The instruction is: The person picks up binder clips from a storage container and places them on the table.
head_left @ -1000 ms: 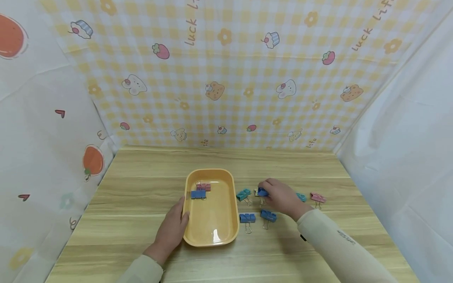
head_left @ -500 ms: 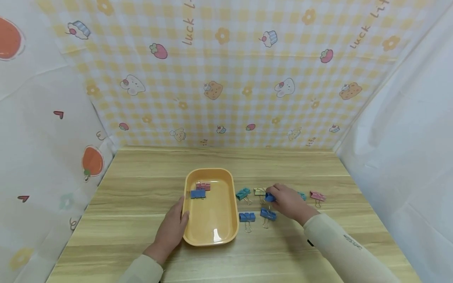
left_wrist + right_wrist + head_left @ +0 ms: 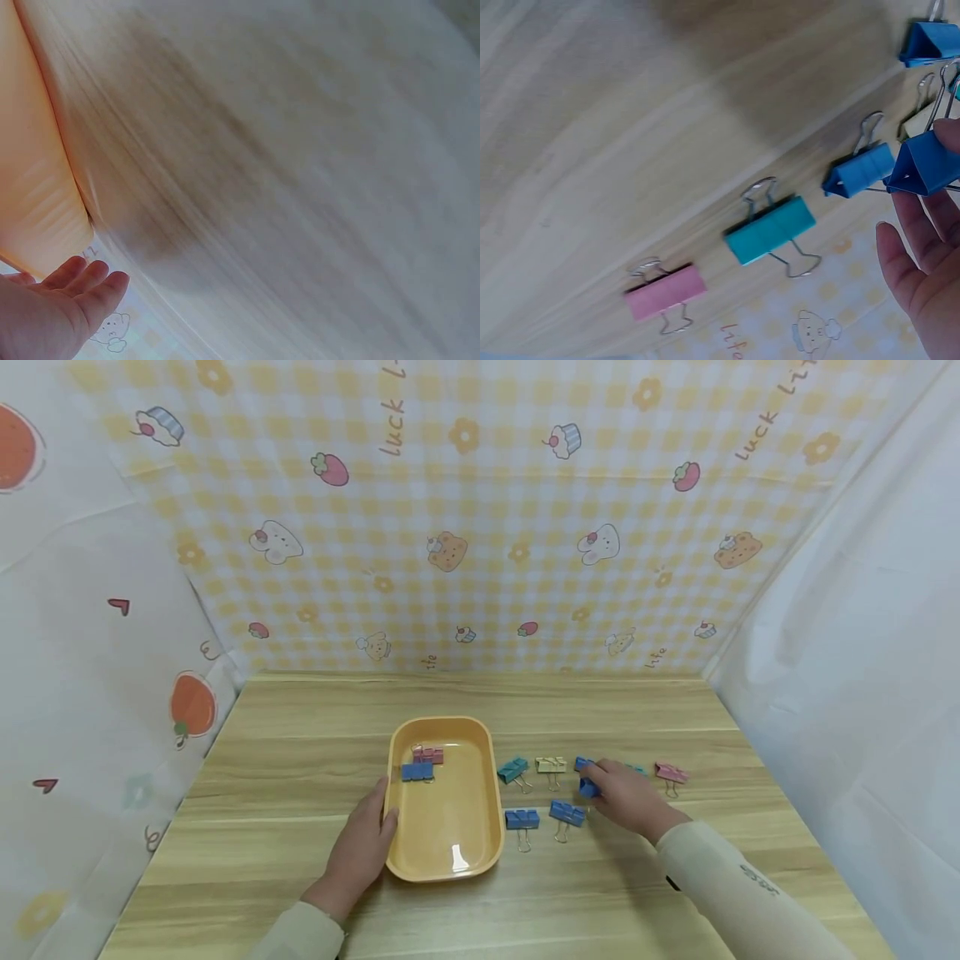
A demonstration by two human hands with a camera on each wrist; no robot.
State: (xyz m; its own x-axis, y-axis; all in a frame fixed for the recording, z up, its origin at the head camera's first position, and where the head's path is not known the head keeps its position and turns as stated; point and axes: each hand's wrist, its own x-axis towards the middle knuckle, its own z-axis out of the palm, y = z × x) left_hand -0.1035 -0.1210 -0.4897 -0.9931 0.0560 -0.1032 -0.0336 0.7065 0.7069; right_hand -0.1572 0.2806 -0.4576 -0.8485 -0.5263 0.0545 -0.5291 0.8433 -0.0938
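Note:
My right hand pinches a blue binder clip between thumb and fingers, close over the table. Just behind it lies another blue binder clip, partly covered by the hand in the head view. A teal clip is mostly hidden behind the hand there but shows whole in the right wrist view. To the hand's left are a pale yellow clip and two blue clips, one nearer the hand. My left hand holds the left rim of a yellow tray, thumb over the edge.
Inside the tray rest a pink clip and a blue clip. Right beside the tray lie a teal clip and a blue clip. Farthest right is a pink clip. A checked cloth hangs behind the table.
My right hand has moved right with the blue clip, uncovering the pale yellow clip and part of another blue clip. The left hand stays at the tray.

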